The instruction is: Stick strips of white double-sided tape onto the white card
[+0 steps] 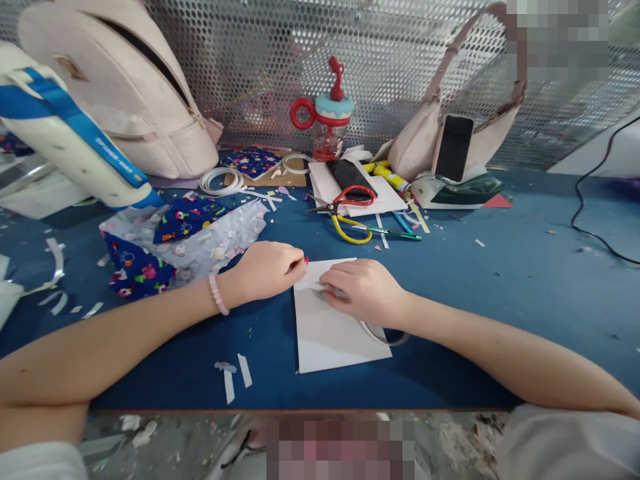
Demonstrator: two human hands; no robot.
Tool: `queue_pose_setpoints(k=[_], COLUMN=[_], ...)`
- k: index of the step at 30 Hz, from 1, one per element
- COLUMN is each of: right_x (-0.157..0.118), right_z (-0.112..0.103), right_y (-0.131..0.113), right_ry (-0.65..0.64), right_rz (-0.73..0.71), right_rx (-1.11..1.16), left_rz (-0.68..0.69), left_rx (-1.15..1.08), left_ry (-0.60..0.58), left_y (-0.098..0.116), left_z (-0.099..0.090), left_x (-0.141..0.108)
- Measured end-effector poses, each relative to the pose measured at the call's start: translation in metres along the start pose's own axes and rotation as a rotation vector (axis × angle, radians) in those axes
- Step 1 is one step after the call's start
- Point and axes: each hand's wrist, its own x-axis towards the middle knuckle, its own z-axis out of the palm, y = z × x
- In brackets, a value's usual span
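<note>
A white rectangular sheet (340, 337), card or folded paper, lies on the blue table in front of me. My left hand (270, 270) is closed at its upper left corner, thumb and forefinger pressed together; whatever is between them is too small to make out. Over the upper right part of the sheet, my right hand (363, 290) curls with its fingertips together, something pale and indistinct at them. Below my right wrist a thin grey-white curved band (383, 337), like the rim of a tape roll, pokes out; the hand hides the rest.
Crumpled patterned wrapping paper (200, 240) lies left of the sheet. Beyond it are scissors (345, 210), a green pen (395, 231), a black case (353, 179), a cup (330, 127) and a phone (453, 148). A bottle (75, 133) and backpack (125, 87) stand left; paper scraps (244, 370) litter the table.
</note>
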Motion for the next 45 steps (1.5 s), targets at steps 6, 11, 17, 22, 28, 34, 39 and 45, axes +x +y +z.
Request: queue_pose_setpoints(k=[6, 11, 17, 22, 28, 34, 39, 45], right_x=[0.002, 0.005, 0.013, 0.017, 0.019, 0.018, 0.016, 0.014], right_z=[0.000, 0.000, 0.002, 0.004, 0.002, 0.000, 0.000, 0.000], right_y=[0.005, 0.008, 0.010, 0.011, 0.011, 0.014, 0.016, 0.015], right_ry=[-0.051, -0.045, -0.037, -0.009, -0.025, -0.076, -0.102, -0.150], right_rz=[-0.023, -0.025, -0.073, -0.124, -0.132, -0.140, -0.160, -0.138], right_rx=[0.164, 0.223, 0.260, 0.255, 0.247, 0.248, 0.278, 0.311], left_rz=[0.066, 0.117, 0.170, 0.172, 0.191, 0.198, 0.190, 0.167], left_rx=[-0.091, -0.305, -0.422, -0.461, -0.468, -0.469, -0.462, -0.459], left_ry=[-0.147, -0.323, -0.324, -0.271, -0.236, -0.225, -0.249, -0.270], left_y=[-0.015, -0.028, -0.036, -0.038, -0.039, -0.040, -0.040, -0.039], left_z=[-0.005, -0.012, -0.012, -0.006, -0.003, -0.001, -0.002, -0.003], left_x=[0.007, 0.010, 0.009, 0.005, 0.004, 0.005, 0.005, 0.007])
